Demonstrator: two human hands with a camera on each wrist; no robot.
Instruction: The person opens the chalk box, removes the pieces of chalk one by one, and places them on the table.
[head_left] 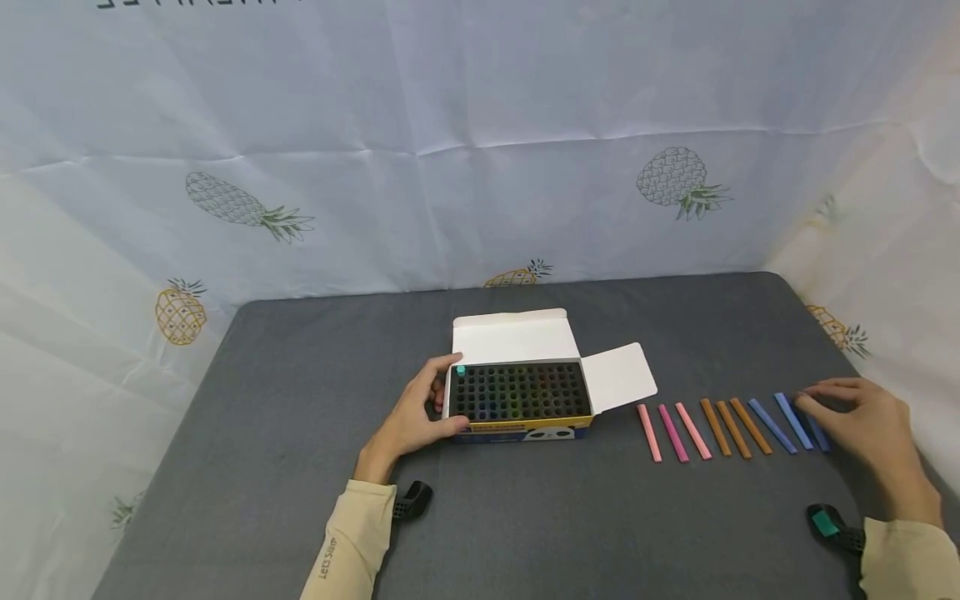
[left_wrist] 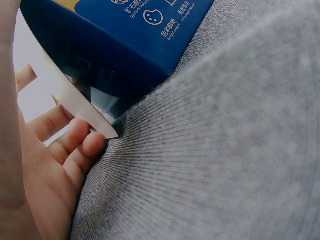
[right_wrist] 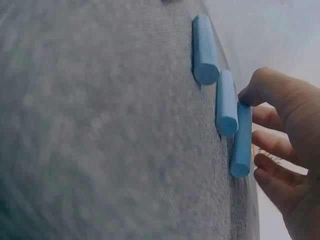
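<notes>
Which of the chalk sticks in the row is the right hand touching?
The rightmost blue chalk, last in the row and farthest from the box. The right hand has its thumb on it; the other sticks lie untouched.

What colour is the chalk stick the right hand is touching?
Blue chalk stick, touched by the right hand; clearest in the right wrist view.
</notes>
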